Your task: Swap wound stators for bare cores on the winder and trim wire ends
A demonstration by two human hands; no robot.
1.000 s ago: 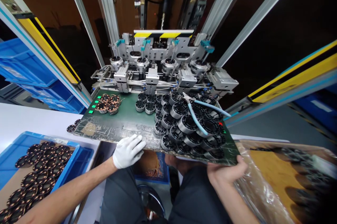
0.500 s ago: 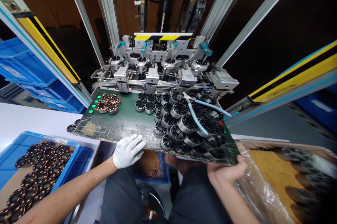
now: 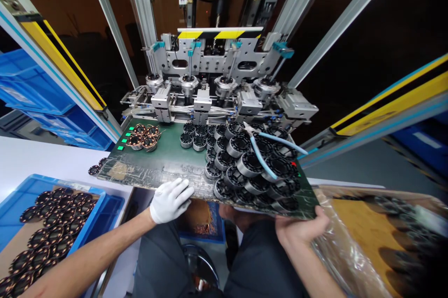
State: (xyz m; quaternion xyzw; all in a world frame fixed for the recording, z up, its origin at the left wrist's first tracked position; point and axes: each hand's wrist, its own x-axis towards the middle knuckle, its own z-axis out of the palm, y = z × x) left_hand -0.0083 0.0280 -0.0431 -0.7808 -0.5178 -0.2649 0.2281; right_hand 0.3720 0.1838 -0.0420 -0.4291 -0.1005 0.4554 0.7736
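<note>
My left hand (image 3: pixel 170 201), in a white glove, lies flat on the front edge of a green work board (image 3: pixel 168 160), fingers spread and holding nothing. At the board's front right corner, my bare right hand (image 3: pixel 301 229) rests with its fingers curled against the edge. A heap of several black ring-shaped stators (image 3: pixel 245 167) covers the board's right half, with blue-handled cutters (image 3: pixel 266 151) lying on top. Several copper-wound stators (image 3: pixel 143 135) sit at the board's back left.
Behind the board stands a machine (image 3: pixel 217 88) with a row of round fixtures and a raised head plate with a yellow-black stripe. A blue bin (image 3: pixel 45 223) of wound stators is at lower left. A plastic-wrapped cardboard tray (image 3: pixel 378 237) lies at right. Yellow-striped guard posts flank both sides.
The machine's striped head plate has risen away from the row of fixtures. Both of my hands stay where they were on the board's edge.
</note>
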